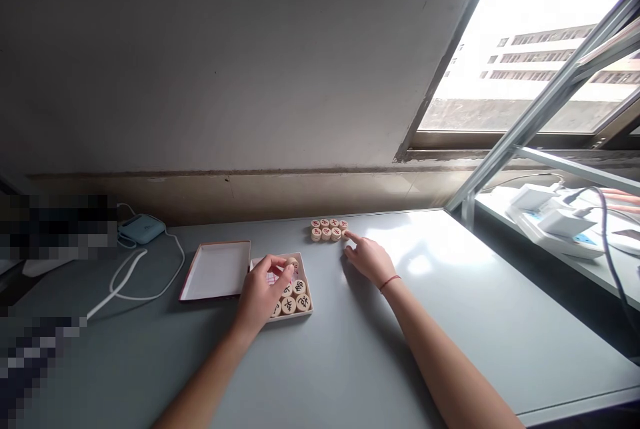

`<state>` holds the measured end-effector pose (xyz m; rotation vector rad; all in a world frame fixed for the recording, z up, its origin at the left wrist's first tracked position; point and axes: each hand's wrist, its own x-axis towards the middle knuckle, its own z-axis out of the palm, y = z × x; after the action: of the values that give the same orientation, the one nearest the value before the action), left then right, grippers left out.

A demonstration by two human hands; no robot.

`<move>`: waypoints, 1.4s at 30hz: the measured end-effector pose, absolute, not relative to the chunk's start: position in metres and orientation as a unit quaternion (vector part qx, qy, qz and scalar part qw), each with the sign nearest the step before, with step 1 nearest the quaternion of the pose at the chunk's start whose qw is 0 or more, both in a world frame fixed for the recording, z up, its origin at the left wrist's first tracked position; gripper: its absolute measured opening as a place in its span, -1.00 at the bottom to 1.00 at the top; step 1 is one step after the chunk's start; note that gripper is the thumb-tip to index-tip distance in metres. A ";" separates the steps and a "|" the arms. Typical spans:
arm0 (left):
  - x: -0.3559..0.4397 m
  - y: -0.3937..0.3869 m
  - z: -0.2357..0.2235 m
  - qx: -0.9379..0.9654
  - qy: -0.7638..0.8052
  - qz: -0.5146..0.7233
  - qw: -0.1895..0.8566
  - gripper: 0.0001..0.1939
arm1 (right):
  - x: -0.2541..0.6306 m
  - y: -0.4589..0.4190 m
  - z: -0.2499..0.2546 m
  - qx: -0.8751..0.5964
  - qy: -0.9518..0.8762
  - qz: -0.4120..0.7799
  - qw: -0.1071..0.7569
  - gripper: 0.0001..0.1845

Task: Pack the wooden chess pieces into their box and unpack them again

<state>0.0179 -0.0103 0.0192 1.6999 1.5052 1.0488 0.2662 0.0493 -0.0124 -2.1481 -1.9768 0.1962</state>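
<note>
My left hand (264,289) is over the open box (311,295), pinching a round wooden Chinese chess piece (292,261) between thumb and fingers. Below it, several black-lettered Chinese chess pieces (289,305) lie in the box, some hidden by the hand. Farther back on the table stand two rows of red-lettered Chinese chess pieces (326,233). My right hand (369,259) reaches to the right end of the front row. Its index finger is stretched out and touches the last piece (345,235); the thumb is apart from it, and the other fingers are curled.
The box lid (217,271) lies inside-up, left of the box. A blue device (142,229) with white cables (150,297) sits at the back left. On the right, a metal frame (467,205) rises beside a white shelf with chargers (565,221). A wall (225,82) borders the table's back.
</note>
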 end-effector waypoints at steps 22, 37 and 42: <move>0.018 -0.010 0.015 0.637 0.549 0.414 0.350 -0.67 | 0.191 -0.003 0.013 -0.407 -0.831 0.086 0.368 -0.77; 0.003 0.000 0.008 0.739 0.605 0.285 0.077 -0.72 | 0.218 0.019 0.009 -0.487 -0.816 0.122 0.286 -0.76; -0.014 0.004 0.013 0.740 0.657 0.140 0.034 -0.69 | 0.214 0.019 0.005 -0.486 -0.822 0.129 0.268 -0.76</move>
<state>-0.0141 0.0041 0.0128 2.2752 2.0201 0.4309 0.2143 0.0186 0.0045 -1.3115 -2.2167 0.3467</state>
